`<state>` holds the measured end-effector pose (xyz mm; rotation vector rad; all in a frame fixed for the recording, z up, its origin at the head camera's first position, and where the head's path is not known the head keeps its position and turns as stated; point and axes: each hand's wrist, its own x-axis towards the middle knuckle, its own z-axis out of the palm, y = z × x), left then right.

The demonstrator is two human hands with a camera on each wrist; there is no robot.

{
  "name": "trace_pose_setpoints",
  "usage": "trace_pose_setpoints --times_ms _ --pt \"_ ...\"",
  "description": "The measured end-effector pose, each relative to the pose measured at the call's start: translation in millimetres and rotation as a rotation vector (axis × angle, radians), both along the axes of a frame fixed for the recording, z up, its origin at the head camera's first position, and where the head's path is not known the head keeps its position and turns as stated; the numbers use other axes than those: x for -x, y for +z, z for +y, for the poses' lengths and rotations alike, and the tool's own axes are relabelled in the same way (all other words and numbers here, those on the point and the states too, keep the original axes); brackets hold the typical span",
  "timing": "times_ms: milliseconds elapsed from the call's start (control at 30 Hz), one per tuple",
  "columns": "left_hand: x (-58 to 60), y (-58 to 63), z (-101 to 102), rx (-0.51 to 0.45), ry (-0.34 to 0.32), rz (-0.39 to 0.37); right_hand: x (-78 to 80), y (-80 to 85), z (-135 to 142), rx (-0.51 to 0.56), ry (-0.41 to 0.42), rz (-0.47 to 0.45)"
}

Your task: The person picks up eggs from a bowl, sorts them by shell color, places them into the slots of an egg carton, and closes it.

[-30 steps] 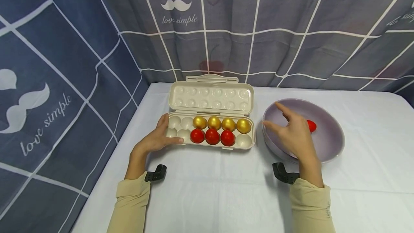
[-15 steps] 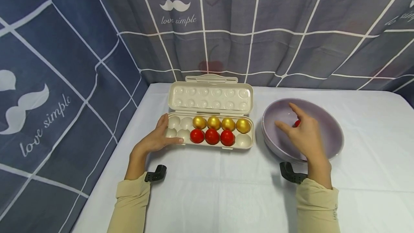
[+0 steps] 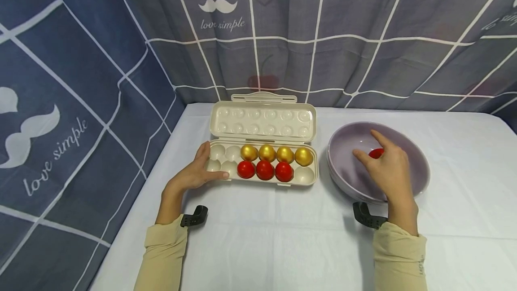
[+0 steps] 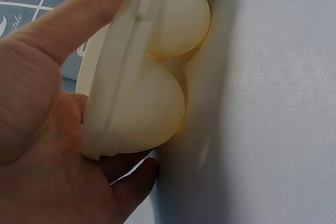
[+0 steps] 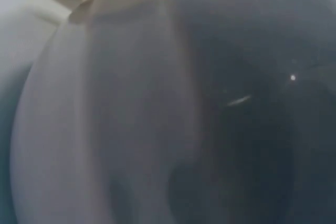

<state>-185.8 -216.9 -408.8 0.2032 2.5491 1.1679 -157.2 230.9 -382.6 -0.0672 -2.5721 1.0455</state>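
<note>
A cream plastic egg carton [image 3: 264, 123] lies with its lid raised back. Its back row holds several gold eggs [image 3: 267, 153], its front row three red eggs [image 3: 265, 170]. At the carton's left end my left hand [image 3: 194, 173] grips it, thumb along the front rim; the left wrist view shows fingers beneath the cups [image 4: 149, 109]. Over a purple bowl [image 3: 343, 158] my right hand [image 3: 389, 172] reaches down, thumb and forefinger spread apart. Between and behind them shows part of a red egg [image 3: 375, 152] in the bowl. The other right fingers are hidden.
A white cloth [image 3: 282, 237] covers the table. Checked grey curtains [image 3: 291, 21] hang behind and along the left side. In the right wrist view the bowl's blurred wall [image 5: 136, 103] fills most of the frame.
My right hand has moved to the right across the bowl, closer to the red egg, which now shows beside the thumb and forefinger. The left hand and carton have stayed put.
</note>
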Motion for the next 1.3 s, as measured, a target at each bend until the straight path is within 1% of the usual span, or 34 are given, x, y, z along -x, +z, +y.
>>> trace_pose_setpoints --times_ms 167,367,433,533,633,733,900,967,1100,1300 --pt "-1.2 0.8 0 -0.007 -0.004 0.000 -0.5 -1.9 3 0.005 -0.023 -0.039" --pt "-1.8 1.3 0 -0.003 -0.003 -0.002 -0.6 -5.8 6 0.020 -0.062 -0.127" --pt "-1.9 1.1 0 -0.002 -0.003 -0.005 0.2 -7.0 7 0.003 -0.047 -0.173" --pt "-1.7 0.9 1 -0.006 -0.002 -0.009 1.2 -8.5 9 -0.029 -0.001 -0.244" --pt "-1.6 0.4 1 -0.002 -0.002 -0.009 2.2 -10.1 11 -0.054 0.029 -0.293" --pt "-1.5 -0.1 1 0.003 -0.004 -0.007 2.6 -10.3 11 -0.068 0.003 -0.311" --pt "-1.8 0.3 1 0.005 -0.004 -0.006 2.1 -8.5 13 -0.096 -0.080 -0.336" --pt "-2.2 0.7 1 0.006 -0.002 -0.007 1.5 -7.9 13 -0.099 -0.101 -0.340" --pt "-2.4 1.1 1 0.003 -0.004 -0.007 0.7 -6.5 14 -0.105 -0.107 -0.331" --pt "-2.0 1.0 1 -0.001 0.000 -0.003 1.0 -5.6 14 -0.134 -0.077 -0.310"
